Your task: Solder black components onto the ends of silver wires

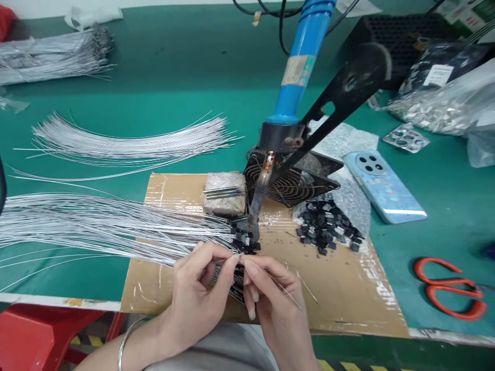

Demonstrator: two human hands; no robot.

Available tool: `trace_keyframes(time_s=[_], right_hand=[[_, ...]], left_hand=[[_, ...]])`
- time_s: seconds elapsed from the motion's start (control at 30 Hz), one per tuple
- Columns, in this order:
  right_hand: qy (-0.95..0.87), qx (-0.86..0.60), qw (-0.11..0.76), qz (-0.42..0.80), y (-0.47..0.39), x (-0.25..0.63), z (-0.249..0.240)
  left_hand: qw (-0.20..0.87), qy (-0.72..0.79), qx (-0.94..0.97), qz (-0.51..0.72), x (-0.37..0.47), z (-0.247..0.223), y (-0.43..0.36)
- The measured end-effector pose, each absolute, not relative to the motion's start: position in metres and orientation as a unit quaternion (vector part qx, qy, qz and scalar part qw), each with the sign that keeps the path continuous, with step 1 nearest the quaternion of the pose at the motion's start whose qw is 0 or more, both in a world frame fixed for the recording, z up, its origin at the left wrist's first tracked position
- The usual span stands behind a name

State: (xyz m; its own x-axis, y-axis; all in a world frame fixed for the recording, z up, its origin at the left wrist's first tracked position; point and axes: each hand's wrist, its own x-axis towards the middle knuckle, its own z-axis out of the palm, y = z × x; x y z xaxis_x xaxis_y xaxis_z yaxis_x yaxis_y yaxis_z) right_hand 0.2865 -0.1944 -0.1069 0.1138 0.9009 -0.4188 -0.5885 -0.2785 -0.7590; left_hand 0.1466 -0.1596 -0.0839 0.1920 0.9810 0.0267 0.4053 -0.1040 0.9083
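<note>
My left hand [204, 283] is closed in a pinch, thumb and index fingertips together, on something too small to make out. Its fingertips meet those of my right hand [274, 293], which pinches a thin wire [284, 290] that slants down to the right across the palm. Just behind both hands lies a bundle of white wires [116, 221], with small black connectors [243, 238] at their right ends. Further connectors show partly hidden below my fingers. The metal tip of a blue-handled soldering iron [266, 180] points down onto these ends, held in a black bracket [344, 87].
A cardboard sheet [340, 299] lies under the work. Behind stand a small fan [286, 180] and a grey block [224, 198]. Loose black connectors [328, 224], a phone [386, 185] and red-handled scissors [450, 288] lie right. Another white wire bundle [131, 144] lies back left.
</note>
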Motion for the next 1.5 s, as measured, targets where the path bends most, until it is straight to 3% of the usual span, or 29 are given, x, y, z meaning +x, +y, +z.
trace_keyframes(time_s=[0.27, 0.37, 0.47, 0.53, 0.63, 1.0, 1.2, 1.5], right_hand=[[-0.19, -0.546, 0.554, 0.599, -0.197, 0.298, -0.094], [-0.289, -0.67, 0.564, 0.387, -0.196, 0.328, -0.1], [-0.402, -0.781, 0.462, 0.123, -0.19, 0.363, -0.114], [-0.481, -0.791, 0.374, 0.047, -0.185, 0.38, -0.125], [-0.572, -0.753, 0.325, 0.001, -0.183, 0.392, -0.134], [-0.552, -0.764, 0.334, 0.005, -0.192, 0.395, -0.135], [-0.38, -0.786, 0.468, 0.138, -0.196, 0.385, -0.135], [-0.353, -0.722, 0.543, 0.244, -0.196, 0.346, -0.112]], left_hand=[[0.484, 0.546, 0.59, 0.346, 0.145, -0.079, -0.153], [0.511, 0.549, 0.556, 0.359, 0.145, -0.075, -0.147], [0.515, 0.551, 0.544, 0.368, 0.144, -0.072, -0.143], [0.513, 0.552, 0.544, 0.369, 0.144, -0.071, -0.143], [0.514, 0.556, 0.54, 0.368, 0.144, -0.071, -0.143], [0.503, 0.551, 0.566, 0.351, 0.141, -0.074, -0.142], [0.502, 0.573, 0.553, 0.337, 0.143, -0.071, -0.141], [0.49, 0.584, 0.554, 0.334, 0.146, -0.066, -0.137]])
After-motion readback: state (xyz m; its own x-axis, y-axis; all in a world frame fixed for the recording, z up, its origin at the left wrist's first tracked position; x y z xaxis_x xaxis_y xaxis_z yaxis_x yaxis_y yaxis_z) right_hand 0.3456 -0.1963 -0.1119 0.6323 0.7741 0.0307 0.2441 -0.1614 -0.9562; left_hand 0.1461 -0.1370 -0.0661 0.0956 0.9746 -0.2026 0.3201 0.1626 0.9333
